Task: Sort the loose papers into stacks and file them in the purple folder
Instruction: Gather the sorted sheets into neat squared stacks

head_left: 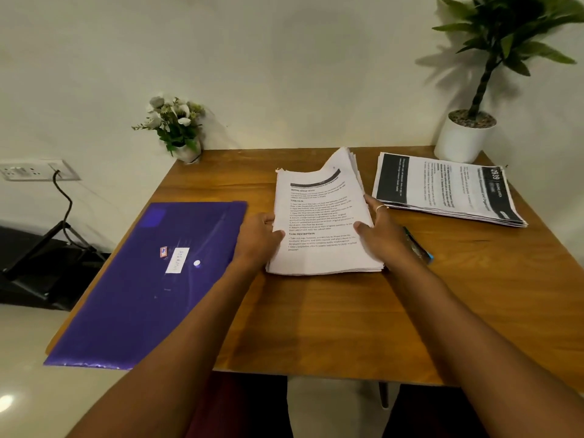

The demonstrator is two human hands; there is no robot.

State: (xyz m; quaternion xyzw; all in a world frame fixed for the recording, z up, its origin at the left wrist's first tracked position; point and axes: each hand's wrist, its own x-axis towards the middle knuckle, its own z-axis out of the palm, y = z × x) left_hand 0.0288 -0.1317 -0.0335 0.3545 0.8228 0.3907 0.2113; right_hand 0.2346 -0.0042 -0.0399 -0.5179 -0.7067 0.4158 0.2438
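A thick stack of printed papers (319, 213) lies in the middle of the wooden table (316, 327), its far end curling up. My left hand (257, 238) grips the stack's left edge, thumb on top. My right hand (379, 229), with a ring on one finger, grips its right edge. A second stack of papers (448, 188), turned sideways with a dark header band, lies flat at the back right. The purple folder (148, 286) lies shut on the left of the table, with a white label on its cover, overhanging the left edge.
A blue-capped pen (418, 246) lies just right of my right hand. A small flower pot (177, 128) stands at the back left corner, a tall plant in a white pot (464, 137) at the back right. A wall socket with a cable (60, 191) is left of the table.
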